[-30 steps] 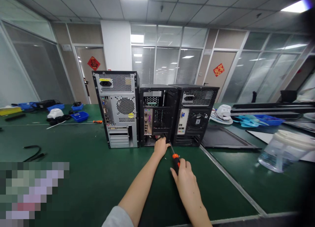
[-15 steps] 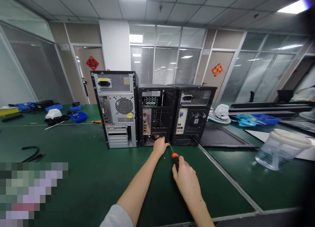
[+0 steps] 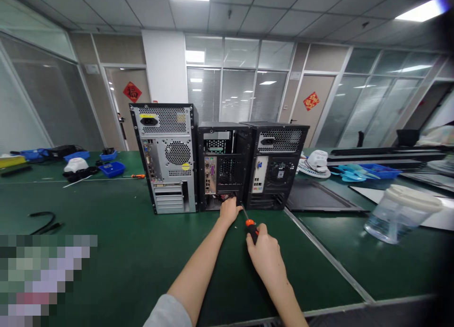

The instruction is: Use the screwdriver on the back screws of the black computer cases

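Note:
Three computer towers stand side by side with their backs facing me: a tall silver-backed tower (image 3: 166, 150), a middle black tower (image 3: 230, 171) with open gaps in its back, and a right black tower (image 3: 271, 176). At the bottom of the middle one, my left hand (image 3: 230, 210) has its fingers bent into the lower opening, where the tips are hidden; its thumb points right, close to the screwdriver's shaft. My right hand (image 3: 266, 249) is wrapped round the orange-and-black handle of a screwdriver (image 3: 250, 228). The shaft slants up to the middle tower's lower right corner; its tip is hidden.
A black side panel (image 3: 319, 196) lies right of the towers. Further right stands a clear plastic jug (image 3: 400, 218) with a white lid. A black cable (image 3: 46, 221), a blue tray (image 3: 112, 169) and an orange-handled tool (image 3: 138, 176) lie on the green table (image 3: 117, 261) at left.
The view has shifted very slightly. Both hands and the screwdriver keep nearly the same place against the middle tower.

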